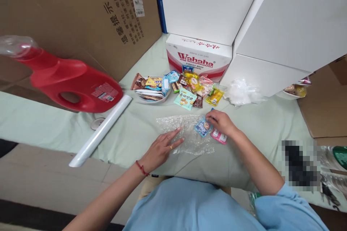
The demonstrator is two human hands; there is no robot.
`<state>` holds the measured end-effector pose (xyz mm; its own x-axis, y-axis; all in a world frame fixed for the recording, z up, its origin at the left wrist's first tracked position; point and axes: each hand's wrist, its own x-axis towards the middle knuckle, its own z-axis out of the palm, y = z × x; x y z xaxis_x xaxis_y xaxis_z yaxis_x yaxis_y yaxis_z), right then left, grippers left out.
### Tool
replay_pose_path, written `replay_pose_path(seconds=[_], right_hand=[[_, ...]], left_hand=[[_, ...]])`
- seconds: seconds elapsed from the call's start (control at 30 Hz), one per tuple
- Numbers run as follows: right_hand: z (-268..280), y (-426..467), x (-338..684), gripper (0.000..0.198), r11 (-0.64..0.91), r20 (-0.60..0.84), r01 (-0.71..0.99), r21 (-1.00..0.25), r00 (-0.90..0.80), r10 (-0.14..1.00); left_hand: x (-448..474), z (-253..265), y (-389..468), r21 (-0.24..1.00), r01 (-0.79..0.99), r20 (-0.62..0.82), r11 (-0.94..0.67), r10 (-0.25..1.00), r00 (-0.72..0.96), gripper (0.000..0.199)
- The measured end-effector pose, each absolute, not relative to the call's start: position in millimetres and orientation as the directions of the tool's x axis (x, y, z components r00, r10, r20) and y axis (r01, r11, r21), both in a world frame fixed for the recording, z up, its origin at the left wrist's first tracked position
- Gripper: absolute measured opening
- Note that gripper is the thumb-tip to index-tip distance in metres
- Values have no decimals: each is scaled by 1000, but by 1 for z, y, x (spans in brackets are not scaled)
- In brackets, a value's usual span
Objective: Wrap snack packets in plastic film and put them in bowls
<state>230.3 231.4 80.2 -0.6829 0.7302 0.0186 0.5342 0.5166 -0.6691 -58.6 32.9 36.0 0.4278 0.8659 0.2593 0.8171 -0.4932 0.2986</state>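
A clear plastic bag (187, 139) lies flat and crinkled in front of me. My left hand (159, 148) rests on its left part with fingers stretched out. At the bag's right side, my right hand (222, 122) has its fingers pinched at the upper corner of a small blue snack packet (202, 127). Some blue also shows just behind those fingertips, partly hidden. Under and beside the right hand is a pink snack packet (219, 136). Farther back lies a pile of wrapped snacks, with a mint-green packet (185, 99) at its front.
Left of the pile stands a clear bowl (154, 100) of snacks. Crumpled clear plastic (242, 92) lies to the right. A white roll (100, 131) and a red detergent bottle (76, 83) are at left. Cartons, including a Wahaha box (199, 56), line the back.
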Motion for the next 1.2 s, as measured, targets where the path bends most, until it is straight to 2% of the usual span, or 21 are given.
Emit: replay_pose_path(seconds=[0.07,0.13,0.2,0.3,0.33,0.4,0.47,0.6,0.73,0.8,0.93,1.0,1.1,1.13,1.2], right_hand=[[81,237,238,22,342,-12,529,-777,-556,831],[85,237,245,24,321,3,503,-802,-535,845],[91,230,248,28,496,81,445,-745,-678,730],[91,217,244,45,775,99,350,-526,-880,465],[89,214,241,44,819,75,359,-448,-897,435],[81,213,236,26,843,33,409,-349,-894,447],[74,219,234,19,820,13,442,-363,-878,479],[77,233,238,22,668,-20,416,-617,-857,515],[94,234,246,28,297,-210,407,-864,-827,521],[99,233,249,34,112,-292,411,-905,-791,538],[98,237,254,39,-167,-351,344,-924,-589,728],[93,243,256,40,-280,-401,308,-909,-470,787],[86,254,258,36,-323,-419,314,-893,-318,850],[85,256,259,33,-279,-379,342,-897,-271,885],[89,256,261,29,-105,-204,441,-891,-184,962]], left_hand=[[-61,34,25,286,821,301,-494,860,413,60],[-63,33,18,291,830,315,-475,867,386,48],[-64,32,13,324,836,288,-443,888,359,39],[-63,33,11,375,835,225,-402,914,339,36],[-62,33,11,385,834,213,-395,917,337,36],[-60,33,12,402,832,196,-382,924,329,40],[-59,33,12,420,827,177,-373,928,328,44],[-60,36,10,459,807,127,-373,926,356,45],[-68,44,11,488,787,64,-377,915,398,46],[-74,48,12,500,775,41,-386,905,424,49],[-83,52,14,496,765,36,-411,889,456,46],[-86,56,13,531,738,35,-417,881,472,44],[-90,65,9,681,648,35,-341,899,437,40],[-91,68,9,730,621,30,-286,921,388,37],[-93,75,9,776,608,15,-168,968,249,33]])
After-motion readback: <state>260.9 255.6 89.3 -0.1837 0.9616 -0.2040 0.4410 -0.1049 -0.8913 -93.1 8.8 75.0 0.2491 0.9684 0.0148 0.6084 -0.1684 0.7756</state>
